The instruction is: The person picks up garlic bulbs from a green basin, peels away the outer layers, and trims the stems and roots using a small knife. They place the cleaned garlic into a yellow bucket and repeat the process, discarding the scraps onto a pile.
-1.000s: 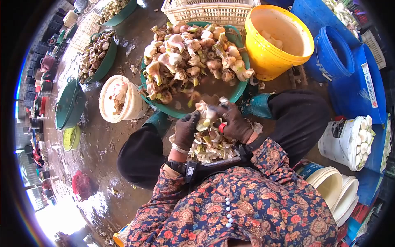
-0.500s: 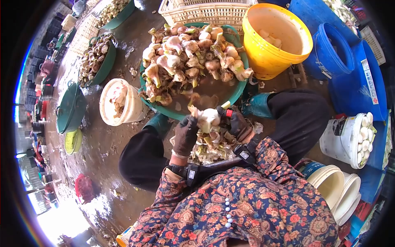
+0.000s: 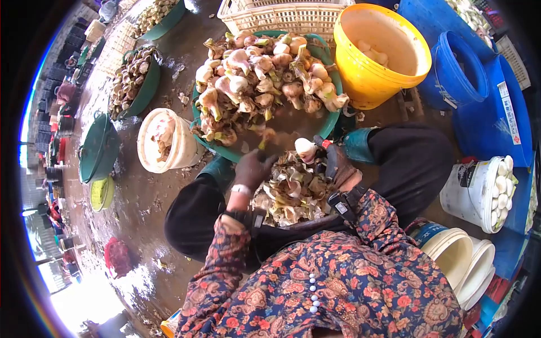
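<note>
My left hand, in a dark glove, is at the near rim of the green tub, just below a garlic bulb with a stem; its fingers are blurred. My right hand, also gloved, is closed around a small red-ended tool, mostly hidden in the fist. A whitish garlic bulb sits against that hand's fingertips. Between the hands, a heap of peeled-off garlic skins lies in my lap. Muddy unpeeled garlic bulbs are piled high in the tub, with brown water at its near side.
A yellow bucket holding a few bulbs stands right of the tub. Further right are a blue bucket and a white bucket of cleaned bulbs. A cream bucket with scraps stands left. A cream crate lies behind.
My left hand has let go of the garlic bulb and moved slightly left and up toward the tub. The bulb is now at my right hand, which has shifted right.
</note>
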Tool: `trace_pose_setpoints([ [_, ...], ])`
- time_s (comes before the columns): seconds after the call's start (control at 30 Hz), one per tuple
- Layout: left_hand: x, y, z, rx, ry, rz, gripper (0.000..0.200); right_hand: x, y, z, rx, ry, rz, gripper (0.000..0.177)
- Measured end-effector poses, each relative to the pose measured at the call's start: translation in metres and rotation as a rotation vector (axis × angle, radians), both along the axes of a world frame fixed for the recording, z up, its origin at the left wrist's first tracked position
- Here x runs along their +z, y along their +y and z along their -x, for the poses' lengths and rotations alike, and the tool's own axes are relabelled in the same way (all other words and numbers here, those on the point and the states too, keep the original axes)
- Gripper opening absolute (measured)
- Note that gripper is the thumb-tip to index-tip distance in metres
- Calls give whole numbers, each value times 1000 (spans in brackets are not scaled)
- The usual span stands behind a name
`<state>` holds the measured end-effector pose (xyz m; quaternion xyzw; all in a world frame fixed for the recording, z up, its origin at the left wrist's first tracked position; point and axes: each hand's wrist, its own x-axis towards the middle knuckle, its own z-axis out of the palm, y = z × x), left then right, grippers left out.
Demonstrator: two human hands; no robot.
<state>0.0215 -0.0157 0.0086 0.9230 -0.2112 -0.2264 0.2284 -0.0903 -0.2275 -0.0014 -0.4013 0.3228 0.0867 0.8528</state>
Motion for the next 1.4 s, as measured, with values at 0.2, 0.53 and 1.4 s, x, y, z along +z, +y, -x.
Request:
trace_pose_setpoints([
  [0.2, -45, -53, -56, 98, 47, -320, 65, 69, -48, -11, -286, -611, -446, 52],
  [0.53, -159, -23, -78, -197, 6, -152, 41, -16, 7, -17, -28, 230, -43, 54],
  [1.4, 8, -68, 5, -152, 471, 718, 68, -17, 10, -18, -61, -79, 934, 40],
])
